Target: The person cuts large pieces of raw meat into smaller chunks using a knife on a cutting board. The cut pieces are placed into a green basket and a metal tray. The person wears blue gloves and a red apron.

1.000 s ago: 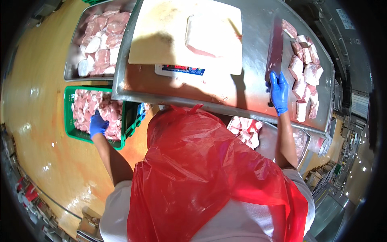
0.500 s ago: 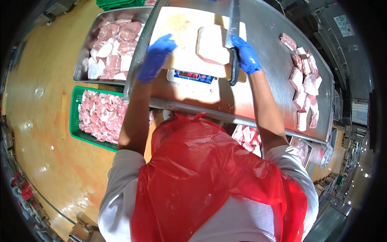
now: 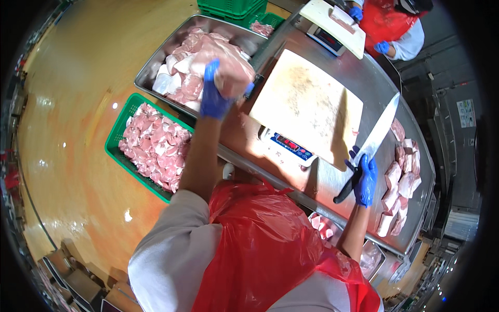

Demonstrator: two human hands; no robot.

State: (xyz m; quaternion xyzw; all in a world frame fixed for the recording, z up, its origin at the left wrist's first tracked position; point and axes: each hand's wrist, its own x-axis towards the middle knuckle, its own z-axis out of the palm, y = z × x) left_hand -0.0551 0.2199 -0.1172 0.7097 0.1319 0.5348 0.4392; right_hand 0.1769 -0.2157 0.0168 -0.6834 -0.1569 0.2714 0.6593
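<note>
My left hand (image 3: pixel 214 96), in a blue glove, grips a large pale pink slab of meat (image 3: pixel 222 60) above a metal tray (image 3: pixel 143 79) of meat pieces. Motion blurs the slab a little, and it hides part of the fingers. At the right, my gloved right hand (image 3: pixel 367 179) is closed around the black handle of a long knife (image 3: pixel 382 124). Its blade points up and away from me. Between my hands lies a worn white cutting board (image 3: pixel 299 104), a scale (image 3: pixel 291 145) with a lit red display showing at its near edge.
A green crate (image 3: pixel 110 136) of small meat pieces stands at the left, below the tray. Several meat chunks (image 3: pixel 403 179) lie along the table's right side. At the far end, a co-worker's gloved hand (image 3: pixel 382 47) is near another white board (image 3: pixel 325 21). Stacked green crates (image 3: pixel 231 6) stand behind the tray.
The slab has left the board and is now in my left hand over the tray. My right hand, still holding the knife, has moved right. The view has turned, bringing a co-worker into sight.
</note>
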